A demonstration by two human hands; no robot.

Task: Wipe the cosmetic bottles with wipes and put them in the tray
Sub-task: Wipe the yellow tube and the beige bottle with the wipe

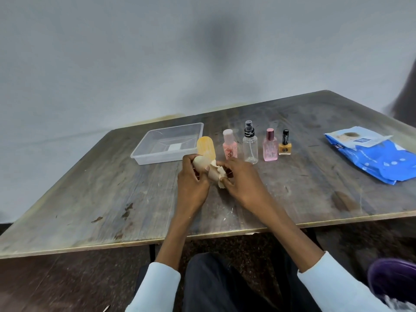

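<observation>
My left hand (192, 181) grips a beige bottle (201, 165) held above the table. My right hand (242, 179) pinches a crumpled wipe (217, 173) wrapped round that bottle's right end. Behind them stands a yellow bottle (206, 147). To its right stand in a row a pink bottle with a pale cap (229, 145), a clear spray bottle (250, 144), a pink perfume bottle (270, 146) and a yellow nail polish (285, 144). The clear plastic tray (144, 157) lies at the back left with no bottles in it.
A blue pack of wipes (380, 163) lies at the right of the wooden table (90, 199). A grey wall rises behind the table. My knees and sleeves show below the table's front edge.
</observation>
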